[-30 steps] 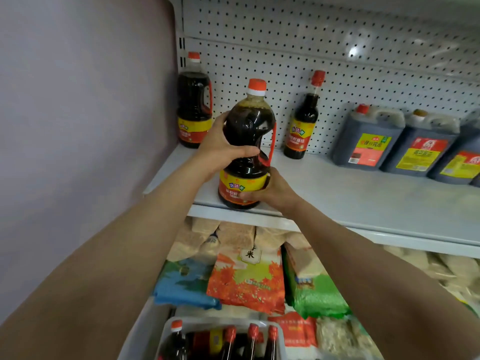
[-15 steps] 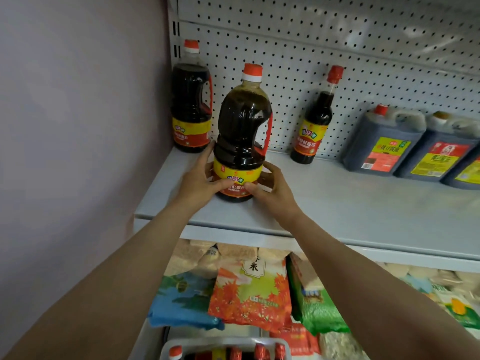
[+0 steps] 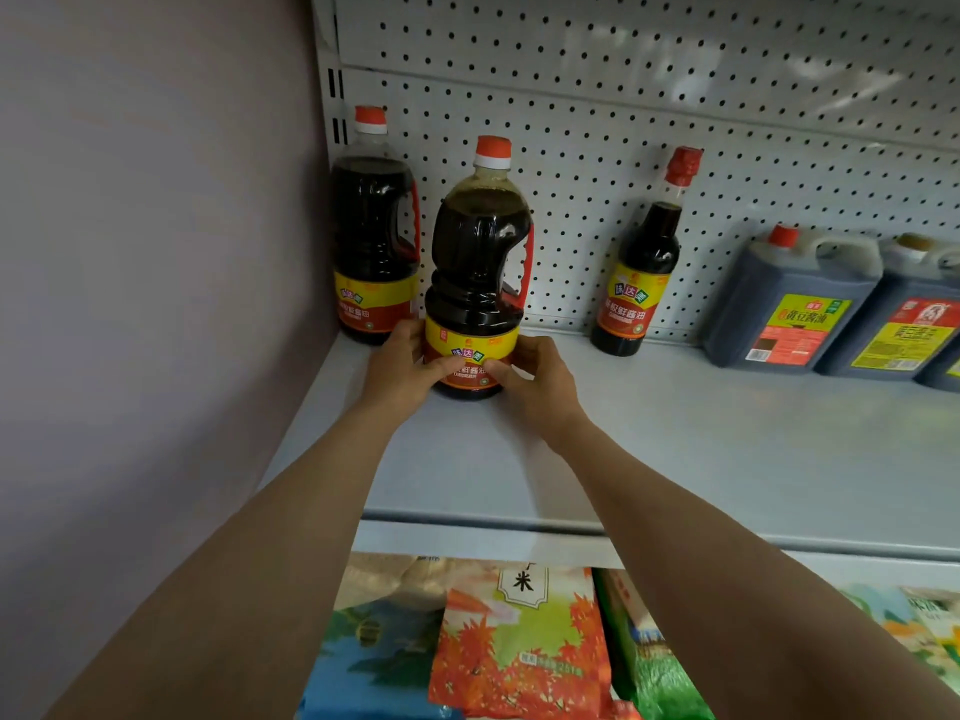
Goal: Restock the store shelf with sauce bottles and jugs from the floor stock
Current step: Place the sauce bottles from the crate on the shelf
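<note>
Clearly you are cupping the sauce bottle [image 3: 475,272] low, left hand [image 3: 400,368] at nine o'clock, right hand [image 3: 537,379] at three, both closed on its label; it is looking full, heavy, slick; the red handle [image 3: 524,272] is offering firmer purchase.

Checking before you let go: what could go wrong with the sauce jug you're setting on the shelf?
1. The sauce jug stands close to the matching jug in the corner; pushing it back could bump that one.
2. Both the left hand and right hand grip only its base, so the tall jug might tip on release.

A shop; pegboard-backed shelf [image 3: 675,433] of sauce bottles [image 3: 641,267]; rice bags [image 3: 514,646] below.
</note>
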### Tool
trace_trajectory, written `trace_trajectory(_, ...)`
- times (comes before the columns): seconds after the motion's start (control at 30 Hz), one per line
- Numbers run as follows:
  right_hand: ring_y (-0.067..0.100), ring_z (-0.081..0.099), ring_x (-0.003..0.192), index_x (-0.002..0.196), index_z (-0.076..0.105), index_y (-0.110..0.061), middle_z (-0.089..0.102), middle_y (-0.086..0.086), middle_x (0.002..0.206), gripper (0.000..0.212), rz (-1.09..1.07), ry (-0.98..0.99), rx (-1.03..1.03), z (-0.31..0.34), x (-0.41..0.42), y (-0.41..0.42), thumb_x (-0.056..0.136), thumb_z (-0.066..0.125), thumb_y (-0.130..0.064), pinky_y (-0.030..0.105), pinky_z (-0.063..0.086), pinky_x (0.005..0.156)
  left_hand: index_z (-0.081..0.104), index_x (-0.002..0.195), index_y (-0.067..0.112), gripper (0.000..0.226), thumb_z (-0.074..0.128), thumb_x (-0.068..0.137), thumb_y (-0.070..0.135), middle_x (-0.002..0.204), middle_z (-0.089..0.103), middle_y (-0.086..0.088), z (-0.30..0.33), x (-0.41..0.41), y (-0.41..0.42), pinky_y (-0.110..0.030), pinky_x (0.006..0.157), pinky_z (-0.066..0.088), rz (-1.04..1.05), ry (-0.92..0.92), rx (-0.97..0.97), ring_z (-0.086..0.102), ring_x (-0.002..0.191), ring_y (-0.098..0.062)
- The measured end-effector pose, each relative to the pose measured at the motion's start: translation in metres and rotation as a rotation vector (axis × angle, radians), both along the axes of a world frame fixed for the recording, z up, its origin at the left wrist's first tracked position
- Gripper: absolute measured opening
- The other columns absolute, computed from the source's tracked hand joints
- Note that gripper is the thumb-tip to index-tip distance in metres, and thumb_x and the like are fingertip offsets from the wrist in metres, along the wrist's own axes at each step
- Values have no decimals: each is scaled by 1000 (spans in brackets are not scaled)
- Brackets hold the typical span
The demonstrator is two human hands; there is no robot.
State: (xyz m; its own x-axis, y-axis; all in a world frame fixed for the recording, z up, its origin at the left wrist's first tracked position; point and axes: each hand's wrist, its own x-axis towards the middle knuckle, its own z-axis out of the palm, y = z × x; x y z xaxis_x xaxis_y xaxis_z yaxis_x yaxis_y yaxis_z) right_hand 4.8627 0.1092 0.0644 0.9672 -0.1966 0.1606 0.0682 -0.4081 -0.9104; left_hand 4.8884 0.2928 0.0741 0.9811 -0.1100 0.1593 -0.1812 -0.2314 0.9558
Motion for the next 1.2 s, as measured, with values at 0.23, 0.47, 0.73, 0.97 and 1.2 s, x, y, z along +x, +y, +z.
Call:
trace_trajectory(0.23,19,58,125,134,53,-14,62,3,135,55,-22,36,2,-2,35,0,90,72,-41,25,43,96,45,141,17,73,81,79,31,138,60,0,-14,46,-10,-46,107,46,28,-21,14,55,128,-19)
trace_trajectory(0.47,18,50,128,144,51,-22,54,3,140,51,-41,-14,-104,-10,49,-1,99,59,-42,23,35,98,42,144,25,72,78,82,35,140,57,4,-24,64,-21,-41,108,46,62,-77,-15,53,129,-16)
trace_trajectory(0.73,19,56,123,147,44,-22,56,4,138,56,-63,-50,-152,-17,51,0,97,62,-39,32,46,103,48,139,22,61,74,86,36,138,57,2,-35,56,-33,-39,105,47,177,-102,-61,54,127,-17)
trace_trajectory(0.97,17,58,123,133,51,-17,63,2,131,35,-33,-70,-82,-19,49,0,100,60,-22,20,43,92,55,110,19,45,79,79,42,107,62,-4,-39,59,-36,-23,74,49,372,-154,26,60,93,-17)
trace_trajectory(1.2,20,50,135,152,42,-21,53,2,148,48,2,13,-91,-17,48,1,104,48,-23,31,38,112,60,124,17,52,78,82,40,116,65,-2,-39,59,-35,-25,83,49,372,-156,38,63,103,-17)
